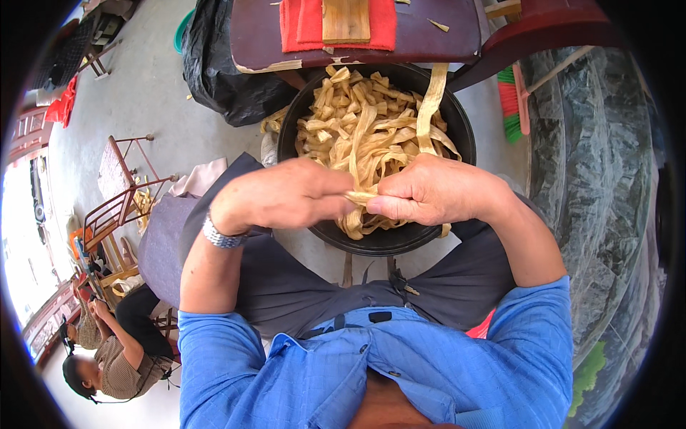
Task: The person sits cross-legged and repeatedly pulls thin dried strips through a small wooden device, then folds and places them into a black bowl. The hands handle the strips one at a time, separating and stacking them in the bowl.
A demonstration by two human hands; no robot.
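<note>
Between my knees stands a round black basin (349,248) heaped with pale, flat strips of plant fibre (364,115). Over its near half, my left hand (284,194), with a metal-band watch (222,235) at the wrist, has its blurred fingers against one end of a twisted strip (360,197). My right hand (429,190) pinches the same strip between thumb and forefinger. A long flat strip (430,107) runs from the right hand up towards the dark red wooden seat beyond the basin.
A wooden block (346,21) lies on red cloth (300,32) on the dark red seat (257,32). A black plastic bag (228,75) is at its left, a broom (519,102) at its right. A seated person (128,354) is at the lower left, near a metal-framed chair (115,177).
</note>
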